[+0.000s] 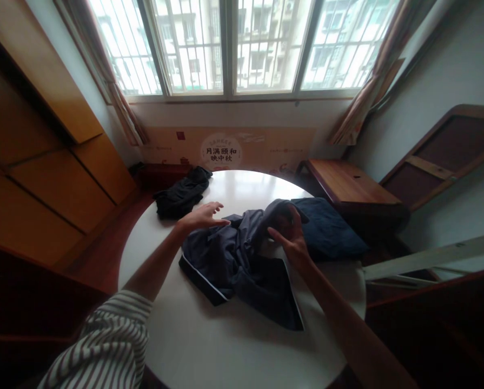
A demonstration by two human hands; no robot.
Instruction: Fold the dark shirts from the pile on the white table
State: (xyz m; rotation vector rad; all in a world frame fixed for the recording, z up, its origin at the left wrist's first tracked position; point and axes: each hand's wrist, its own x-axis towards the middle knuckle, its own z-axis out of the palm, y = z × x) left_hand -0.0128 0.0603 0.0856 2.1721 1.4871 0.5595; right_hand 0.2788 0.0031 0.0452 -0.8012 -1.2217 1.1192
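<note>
A crumpled dark grey garment point(242, 254), which looks like a pair of shorts with black edging and white piping, lies on the round white table point(185, 346). Its far right part is raised, with my right hand point(292, 237) gripping the cloth there; the fingers are partly hidden by it. My left hand point(201, 216) is at the far left edge of the garment, thumb and fingers apart, holding nothing.
A black bundle of clothing point(183, 193) lies at the table's far left. Folded dark blue cloth point(331, 229) lies on the right, by the table edge. Beyond stand a wooden bench or low table point(351, 181) and a barred window point(225, 48); orange cabinets point(63, 183) line the left.
</note>
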